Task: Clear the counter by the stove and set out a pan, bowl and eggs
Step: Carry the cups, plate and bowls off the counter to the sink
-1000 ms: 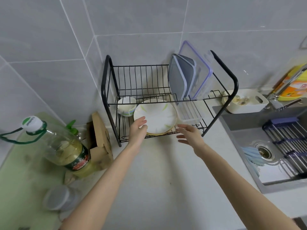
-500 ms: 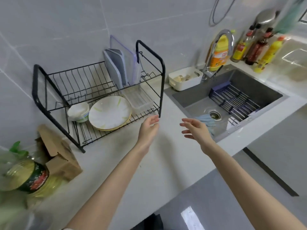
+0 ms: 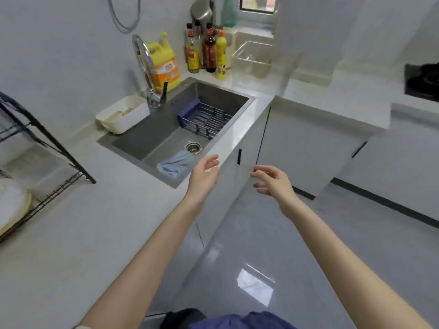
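Stove [image 3: 424, 80] sits far right, its counter [image 3: 351, 96] blurry; no pan, bowl or eggs show there, so reckon nearly everything is left. Your left hand [image 3: 204, 176] and right hand [image 3: 275, 184] are empty, fingers loose and spread, near the sink [image 3: 147, 138].

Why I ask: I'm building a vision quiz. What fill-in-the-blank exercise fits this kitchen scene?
1. The blue cloth lies in the ____, by the drain.
2. The jug behind the faucet is coloured ____.
3. The left hand and the right hand are both open and hold ____.
Missing words: sink; yellow; nothing.
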### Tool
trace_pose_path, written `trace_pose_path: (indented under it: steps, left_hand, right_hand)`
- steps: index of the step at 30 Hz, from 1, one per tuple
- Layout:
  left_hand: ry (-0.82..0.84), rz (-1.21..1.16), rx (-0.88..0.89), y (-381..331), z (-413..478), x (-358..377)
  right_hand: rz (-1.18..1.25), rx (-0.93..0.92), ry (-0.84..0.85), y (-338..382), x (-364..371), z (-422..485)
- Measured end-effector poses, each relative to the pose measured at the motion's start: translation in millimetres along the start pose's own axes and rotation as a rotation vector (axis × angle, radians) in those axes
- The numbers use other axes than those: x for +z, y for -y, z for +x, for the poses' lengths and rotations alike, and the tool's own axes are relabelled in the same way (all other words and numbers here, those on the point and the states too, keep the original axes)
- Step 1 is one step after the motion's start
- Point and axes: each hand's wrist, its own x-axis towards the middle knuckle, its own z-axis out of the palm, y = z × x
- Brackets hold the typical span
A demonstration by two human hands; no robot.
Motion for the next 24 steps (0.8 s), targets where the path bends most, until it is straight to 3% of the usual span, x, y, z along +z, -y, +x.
trace_pose_path:
  steps: [9, 24]
  left_hand:
    - [0.312, 0.067, 0.081, -38, -1, 215]
    - [0.838, 0.155, 0.165, -84, 29, 523]
  right_hand:
    - [0.137, 0.010, -0.341, -27, -211, -23]
    - [0.324, 0.032, -0.836, -47, -450, -6]
